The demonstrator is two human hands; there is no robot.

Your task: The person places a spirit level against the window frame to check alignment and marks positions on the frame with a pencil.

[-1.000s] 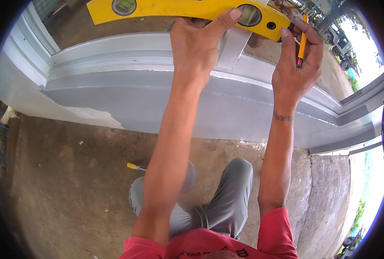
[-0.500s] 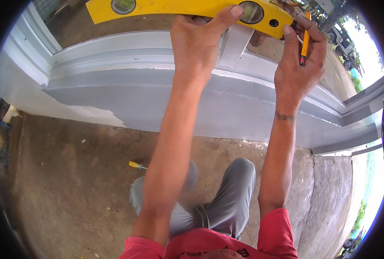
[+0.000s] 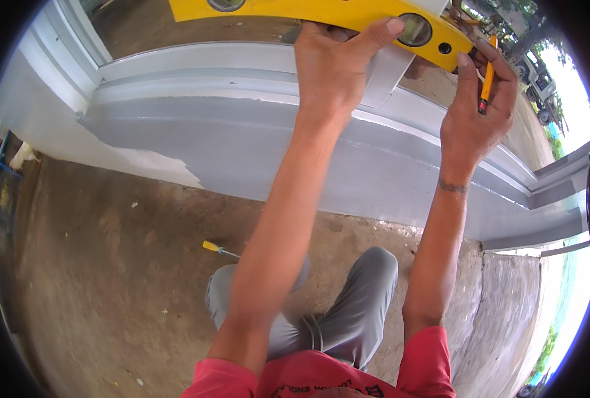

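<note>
A yellow spirit level (image 3: 295, 9) with round vial windows lies across a white upright bar (image 3: 386, 74) at the top of the view. My left hand (image 3: 331, 76) is closed on it, thumb over the front face beside one vial, fingers behind its lower edge. At the level's right end is my right hand (image 3: 475, 126), with an orange pencil (image 3: 487, 81) between the fingers, its black and red end pointing down toward the palm. The right thumb tip and fingertips meet at the level's end corner; the pencil's other end rises above them.
Below the level runs a white window frame (image 3: 202, 69) over a grey-painted low wall (image 3: 242, 142). A yellow-handled screwdriver (image 3: 210, 246) lies on the concrete floor (image 3: 122, 265) near my left knee. Vehicles and trees show outside at the upper right.
The view has shifted, so the level, bar and both hands sit farther right in the picture. Both hands keep their holds on the level and the pencil.
</note>
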